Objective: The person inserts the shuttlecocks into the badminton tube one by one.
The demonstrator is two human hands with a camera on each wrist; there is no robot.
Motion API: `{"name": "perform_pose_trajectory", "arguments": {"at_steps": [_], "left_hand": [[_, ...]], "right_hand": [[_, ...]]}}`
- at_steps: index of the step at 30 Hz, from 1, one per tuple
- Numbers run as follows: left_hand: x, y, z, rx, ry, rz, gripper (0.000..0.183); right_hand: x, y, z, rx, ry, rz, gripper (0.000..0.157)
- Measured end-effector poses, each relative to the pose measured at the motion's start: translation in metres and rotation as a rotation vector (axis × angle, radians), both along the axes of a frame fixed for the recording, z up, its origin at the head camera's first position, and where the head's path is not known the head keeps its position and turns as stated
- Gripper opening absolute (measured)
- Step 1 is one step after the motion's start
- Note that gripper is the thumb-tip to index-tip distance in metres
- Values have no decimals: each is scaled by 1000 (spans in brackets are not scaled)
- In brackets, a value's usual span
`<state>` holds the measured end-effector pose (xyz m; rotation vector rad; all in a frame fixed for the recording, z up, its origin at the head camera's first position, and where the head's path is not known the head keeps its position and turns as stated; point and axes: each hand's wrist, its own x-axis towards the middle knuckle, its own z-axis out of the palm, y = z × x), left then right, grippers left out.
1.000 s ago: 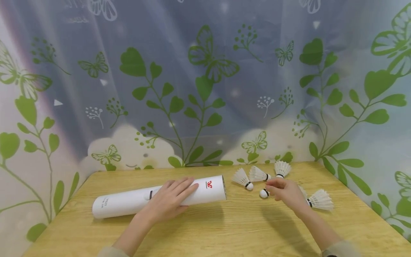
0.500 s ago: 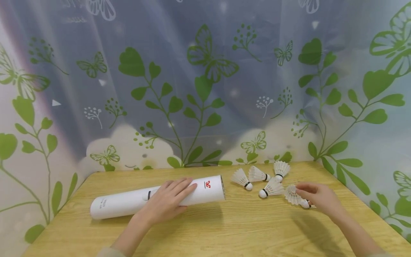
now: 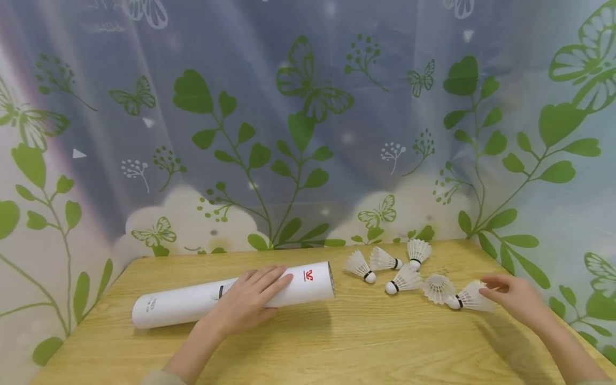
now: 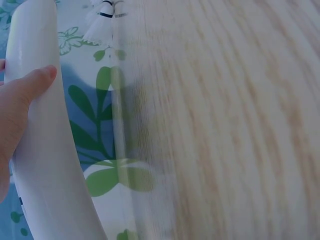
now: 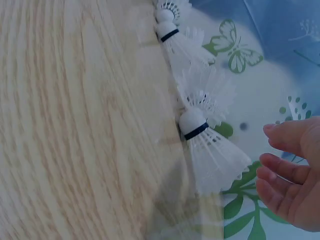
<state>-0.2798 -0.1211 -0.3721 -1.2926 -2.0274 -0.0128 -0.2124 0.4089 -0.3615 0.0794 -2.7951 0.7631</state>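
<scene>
A long white shuttlecock tube (image 3: 178,305) with a red logo lies on its side, slightly angled, at the left of the table. My left hand (image 3: 252,299) holds it near the middle, fingers across the top and thumb on the near side; the left wrist view shows the thumb (image 4: 42,80) against the tube wall. At the right, my right hand (image 3: 522,302) hovers by the feather end of the rightmost shuttlecock (image 3: 474,300), its fingers loosely bent with nothing between them. Beside that one, another shuttlecock (image 3: 439,289) stands with its feather skirt facing up towards me.
More shuttlecocks lie further left and back: one tipped toward the tube (image 3: 404,279), one at the back (image 3: 418,252), and a pair nearer the tube's end. The wooden table (image 3: 337,347) meets a patterned curtain (image 3: 308,160) behind.
My right hand has moved right along the shuttlecocks, from the front middle one past the upturned one to the rightmost, uncovering them. My left hand and the tube have stayed put.
</scene>
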Motion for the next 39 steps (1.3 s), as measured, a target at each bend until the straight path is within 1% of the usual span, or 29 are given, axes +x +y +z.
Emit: {"name": "perform_pose_trajectory", "arguments": {"at_steps": [6, 11, 14, 20, 23, 29, 32, 39], "left_hand": [[1, 0, 0, -1, -6, 0, 85], [0, 1, 0, -2, -2, -4, 86], [0, 0, 1, -9, -1, 2, 86], [0, 0, 1, -17, 9, 6, 86], [0, 0, 1, -12, 8, 2, 86], [-1, 0, -1, -9, 12, 0, 86], [-1, 0, -2, -7, 15, -3, 87], [-2, 0, -2, -5, 15, -5, 87]], "right_hand": [[-5, 9, -6, 39, 7, 21, 40], [-11, 10, -7, 68, 9, 3, 42], [-14, 8, -8, 77, -5, -5, 42], [-14, 6, -13, 119, 33, 16, 31], [-13, 7, -14, 127, 38, 29, 27], [-5, 9, -12, 110, 13, 38, 25], [0, 9, -8, 123, 25, 36, 24], [9, 4, 7, 134, 10, 30, 25]]}}
